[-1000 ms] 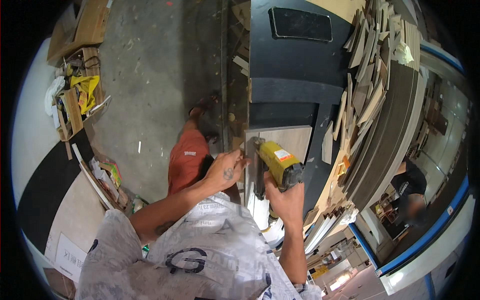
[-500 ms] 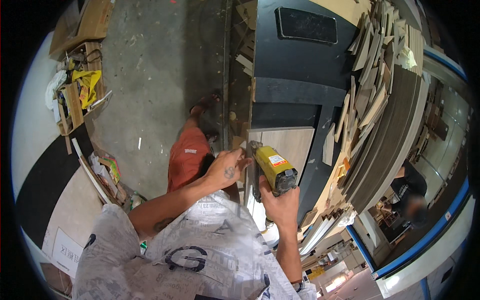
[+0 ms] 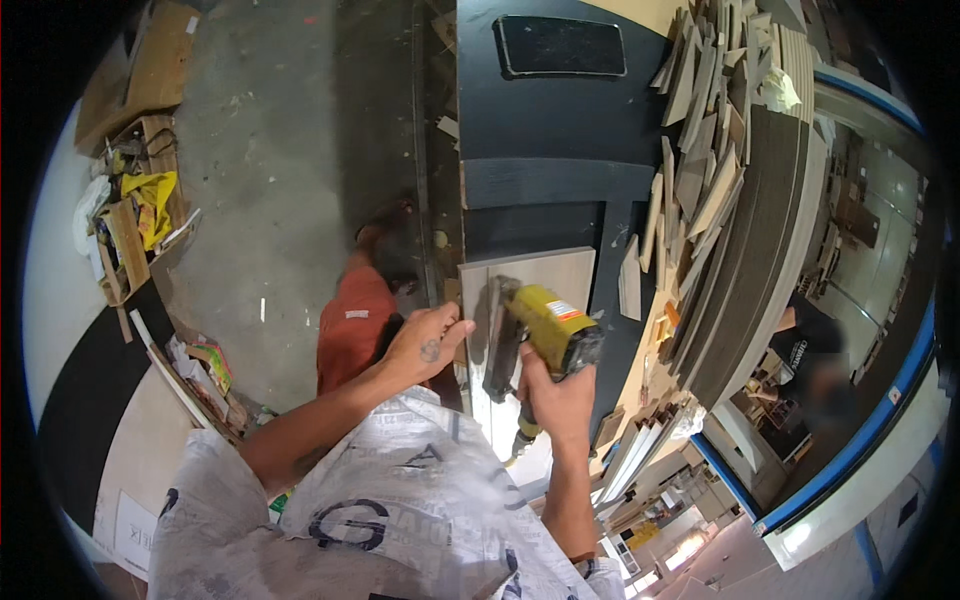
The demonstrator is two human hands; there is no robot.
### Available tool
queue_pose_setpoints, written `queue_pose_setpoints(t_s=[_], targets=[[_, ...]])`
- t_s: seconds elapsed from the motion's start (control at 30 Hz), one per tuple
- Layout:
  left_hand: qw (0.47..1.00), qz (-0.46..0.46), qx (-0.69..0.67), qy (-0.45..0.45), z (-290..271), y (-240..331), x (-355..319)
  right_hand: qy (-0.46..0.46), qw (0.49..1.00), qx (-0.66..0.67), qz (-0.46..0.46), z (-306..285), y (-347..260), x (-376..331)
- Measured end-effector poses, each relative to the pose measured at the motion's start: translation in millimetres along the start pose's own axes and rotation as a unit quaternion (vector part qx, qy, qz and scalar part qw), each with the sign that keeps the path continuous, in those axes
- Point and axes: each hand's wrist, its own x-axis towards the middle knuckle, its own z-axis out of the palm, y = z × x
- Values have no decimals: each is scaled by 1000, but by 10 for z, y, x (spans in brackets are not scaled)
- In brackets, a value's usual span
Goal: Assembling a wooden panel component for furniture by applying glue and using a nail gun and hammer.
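My right hand (image 3: 560,400) is wrapped around the grip of a yellow and black nail gun (image 3: 550,325). The gun is slightly blurred, and its dark nose and magazine hang over a light wood-grain panel (image 3: 565,268); whether they touch it I cannot tell. A fitting hangs from the bottom of its grip. At the panel's left edge, my left hand (image 3: 428,345) is closed, thumb over the edge and the other fingertips partly hidden. The panel lies on a dark workbench (image 3: 540,120).
A black phone-like slab (image 3: 560,47) lies at the bench's far end. Wood offcuts (image 3: 705,150) and stacked strips (image 3: 755,240) line the right side. Boxes with a yellow bag (image 3: 150,200) stand on the left of the concrete floor (image 3: 270,180). Another person (image 3: 810,350) is at far right.
The view has shifted, so the bench and panel appear farther left. The nail gun has moved a little to the right relative to my left hand, which stays at the panel's edge.
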Motion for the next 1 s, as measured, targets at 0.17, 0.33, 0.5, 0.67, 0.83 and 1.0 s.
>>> queue_pose_setpoints(t_s=[0.17,0.33,0.5,0.67,0.83,1.0], targets=[[1000,15,-1,-19,-21,-21,38,57,997,-37,-22,-199,3,268],[1000,20,8,-14,-3,-59,49,58,998,-4,-5,-243,-66,288],[1000,21,11,-20,-5,-46,65,55,998,0,-3,-263,-98,279],[1000,11,14,-26,-47,-18,62,53,998,-30,-15,-248,-95,286],[999,24,18,-16,-70,-24,52,54,994,-74,-53,-256,-155,281],[942,208,233,122,-86,248,74,43,997,-53,-43,-372,0,208]])
